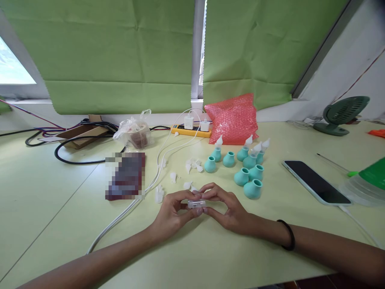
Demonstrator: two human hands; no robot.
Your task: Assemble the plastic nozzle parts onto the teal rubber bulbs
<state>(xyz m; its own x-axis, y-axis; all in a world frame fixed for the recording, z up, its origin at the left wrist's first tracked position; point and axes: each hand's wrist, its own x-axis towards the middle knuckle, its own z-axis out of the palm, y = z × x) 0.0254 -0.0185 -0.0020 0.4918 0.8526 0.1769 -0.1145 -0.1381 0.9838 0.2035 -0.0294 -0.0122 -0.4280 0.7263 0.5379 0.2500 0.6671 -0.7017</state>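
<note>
Between my left hand (174,212) and my right hand (229,209) is a small clear plastic tube piece (196,204), lying sideways just above the table. Thumb and fingers of both hands pinch it, the left at its left part and the right at its right part. Just beyond my fingers are loose white soft tips (187,185). A similar clear piece (159,194) lies left of my left hand. To the right beyond my right hand stand several teal rubber bulbs (253,189), some with open necks, others topped with a clear piece and a white tip (249,140).
A pink bubble-wrap bag (233,120) and a yellow power strip (192,131) stand at the back. White cables (155,176) cross the table left of my hands. A phone (315,182) and a green fan (343,114) are rightward; tape in a plastic bag (138,136) sits back left.
</note>
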